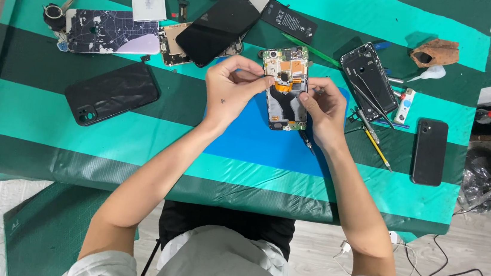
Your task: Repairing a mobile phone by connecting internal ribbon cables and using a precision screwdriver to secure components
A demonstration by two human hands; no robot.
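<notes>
An opened smartphone (285, 88), back cover off with circuit board and orange flex parts exposed, is held up just above the blue work mat (257, 139), which serves as the landmark here. The left hand (230, 88) closes its grip on the phone's left edge, thumb and fingertips pinched against the frame near the top. The right hand (323, 106) has its grip closed on the right edge, thumb pressing onto the lower middle of the board; it may also be holding a thin tool, but the view is too small to be sure.

The mat lies on a surface covered by a green striped cloth (36, 130). Left of the mat lies a black phone case (112, 92); up and left of it, a cracked back panel (111, 32) and a detached black screen (220, 24). Above the mat lies a black battery (288, 20). Right of the mat are an empty phone frame (370, 81), tweezers (369, 99), a yellow-handled screwdriver (377, 146) and, further right, an intact black phone (429, 151).
</notes>
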